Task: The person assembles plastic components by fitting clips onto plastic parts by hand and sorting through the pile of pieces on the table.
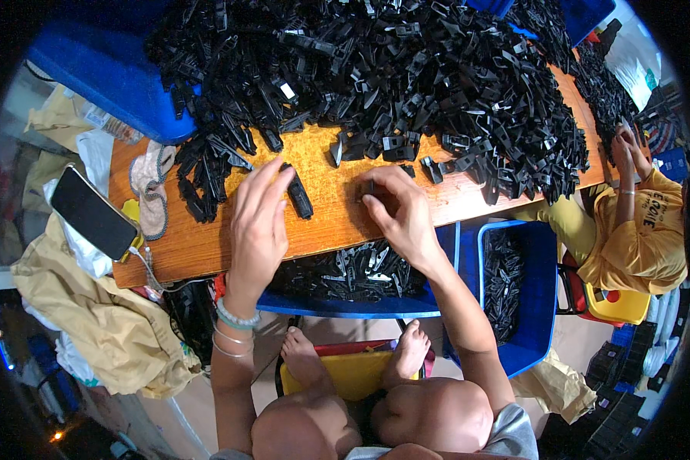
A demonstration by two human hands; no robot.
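Observation:
A long black plastic part (300, 195) lies on the wooden table. My left hand (259, 218) is open beside it, fingers stretched forward, with the fingertips at or very near its upper end; I cannot tell whether they touch. To the right, my right hand (406, 215) curls thumb and fingers around a small black plastic piece (366, 189), mostly hidden by the fingers. Just beyond both hands rises a big heap of black plastic parts (376, 77), with a few loose ones at its near edge, among them a flat rectangular piece (401, 146).
A blue bin (360, 308) of black parts sits under the table edge, and another blue bin (540, 307) stands right of it. A phone (93, 213) on a cable and a cloth strip (150, 192) are at left. A co-worker in yellow (640, 238) sits at right.

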